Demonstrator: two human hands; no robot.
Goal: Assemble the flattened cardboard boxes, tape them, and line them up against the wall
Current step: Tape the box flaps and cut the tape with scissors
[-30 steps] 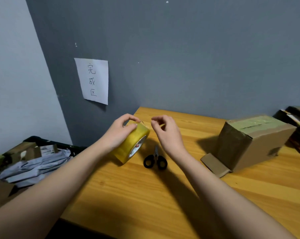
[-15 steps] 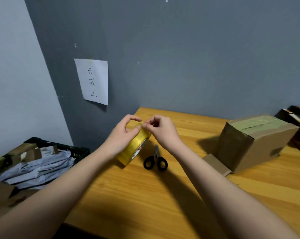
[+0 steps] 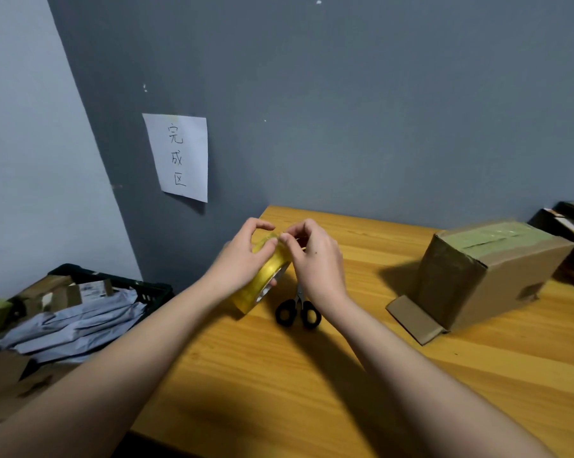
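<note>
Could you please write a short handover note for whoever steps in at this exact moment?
Hands: the left hand grips the yellow tape roll, held above the wooden table. The right hand pinches at the top of the roll, seemingly picking at the tape end.
Things: black-handled scissors lie on the table just below the hands. One cardboard box stands on the table to the right, near the grey wall.
Done: that box is assembled and its top is taped; one bottom flap sticks out.
Left: free the tape end, assemble and tape the remaining boxes, and line them up against the wall.
</note>
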